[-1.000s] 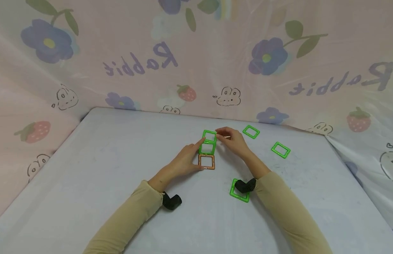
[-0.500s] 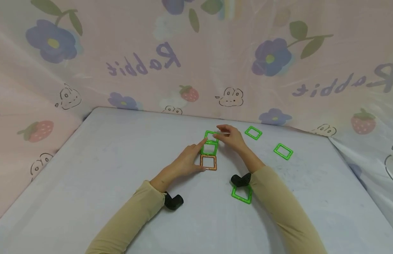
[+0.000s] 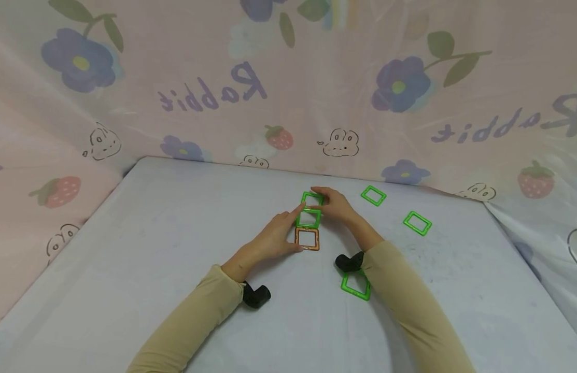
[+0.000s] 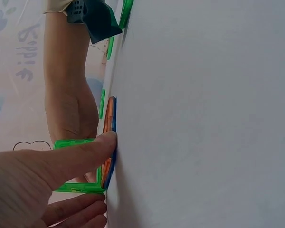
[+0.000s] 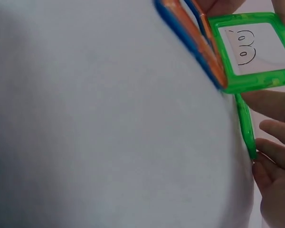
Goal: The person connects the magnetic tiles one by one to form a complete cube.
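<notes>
An orange magnetic tile (image 3: 317, 239) lies on the white table, with blue along its underside in the right wrist view. At its far edge a green magnetic tile (image 5: 261, 80) stands upright. Behind that, a second green magnetic tile (image 5: 245, 124) lies flat. My left hand (image 3: 275, 234) holds the joined tiles from the left, thumb at the orange tile's near edge and index finger beside the upright one. From the right, my right hand (image 3: 338, 206) pinches the rear green tile, thumb near the upright tile and fingers at the far end.
Two loose green tiles (image 3: 369, 200) lie at the back right. Another green tile (image 3: 355, 295) sits under my right forearm, partly hidden by the black wrist camera (image 3: 349, 263). A printed curtain (image 3: 297, 93) hangs along the table's back edge.
My right hand has shifted slightly left and closed around the rear green tile. The right forearm has swung a little left. My left hand keeps its hold on the tiles.
</notes>
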{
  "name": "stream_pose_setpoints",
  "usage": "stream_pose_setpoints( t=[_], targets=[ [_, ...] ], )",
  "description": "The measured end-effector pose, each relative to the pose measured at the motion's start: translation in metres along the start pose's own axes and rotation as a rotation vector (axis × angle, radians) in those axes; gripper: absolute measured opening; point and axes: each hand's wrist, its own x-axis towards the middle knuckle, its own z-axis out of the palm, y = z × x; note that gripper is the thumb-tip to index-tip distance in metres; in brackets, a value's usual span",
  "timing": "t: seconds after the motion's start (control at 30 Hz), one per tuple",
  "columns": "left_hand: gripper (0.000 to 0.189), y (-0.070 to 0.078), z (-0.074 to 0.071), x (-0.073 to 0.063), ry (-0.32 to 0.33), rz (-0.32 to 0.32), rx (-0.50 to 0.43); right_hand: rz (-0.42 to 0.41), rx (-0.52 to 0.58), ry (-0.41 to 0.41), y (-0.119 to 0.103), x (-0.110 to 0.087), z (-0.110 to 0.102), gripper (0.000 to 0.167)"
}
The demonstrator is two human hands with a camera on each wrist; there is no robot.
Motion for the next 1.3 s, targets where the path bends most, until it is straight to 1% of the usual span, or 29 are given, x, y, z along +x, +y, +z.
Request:
stream_pose_setpoints(
  t=[0.17,0.37,0.67,0.9,1.0,1.17,1.3],
  targets=[
    [0.099,0.0,0.0,0.001,0.0,0.008,-0.005,-0.016,-0.041,0.015,-0.002,-0.005,-0.001,0.057],
    [0.1,0.0,0.001,0.003,-0.007,0.005,-0.005,-0.046,-0.053,0.045,-0.003,-0.008,-0.002,0.053],
    [0.099,0.0,0.003,0.004,-0.008,0.011,-0.011,-0.035,-0.057,0.06,-0.005,-0.013,-0.005,0.05],
    [0.101,0.001,0.003,0.004,-0.003,0.013,-0.002,-0.074,-0.096,0.099,-0.004,-0.016,-0.007,0.047],
    [0.101,0.0,0.002,0.004,-0.003,0.007,0.001,-0.076,-0.085,0.107,-0.004,-0.018,-0.008,0.047],
    [0.1,-0.002,0.002,0.003,0.0,0.009,-0.002,-0.049,-0.035,0.105,-0.002,-0.021,-0.011,0.05],
    [0.1,-0.002,0.001,0.003,0.001,0.007,-0.008,-0.048,-0.001,0.106,-0.001,-0.024,-0.014,0.053]
  ],
)
